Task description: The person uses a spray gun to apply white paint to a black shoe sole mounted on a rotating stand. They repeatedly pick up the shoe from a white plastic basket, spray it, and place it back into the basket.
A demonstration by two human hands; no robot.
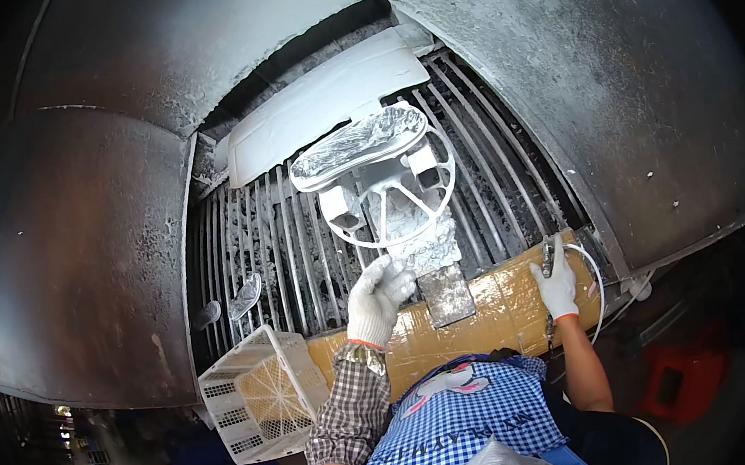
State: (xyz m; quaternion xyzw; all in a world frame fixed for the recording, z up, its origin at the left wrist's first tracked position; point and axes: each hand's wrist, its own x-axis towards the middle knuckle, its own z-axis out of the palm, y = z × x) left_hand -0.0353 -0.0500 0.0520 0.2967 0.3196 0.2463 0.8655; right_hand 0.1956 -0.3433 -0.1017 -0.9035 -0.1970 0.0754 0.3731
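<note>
A white spoked turntable wheel stands over the metal grate. On its two white blocks rests a long shoe-sole-shaped piece, white-edged, its upper face glossy, crinkled and silvery. My left hand, in a white glove, is just below the wheel's near rim, its fingers loosely bent and apart with nothing visible in them. Whether the fingertips touch the rim I cannot tell. At the right, my gloved right hand is closed around a slim metal spray gun, its front end pointing up. A white hose curves beside that hand.
Dark-stained metal walls enclose the grate on both sides. A white board lies at the back. Two small sole-shaped pieces lie at left, above a white plastic basket. Brown tape covers the front ledge.
</note>
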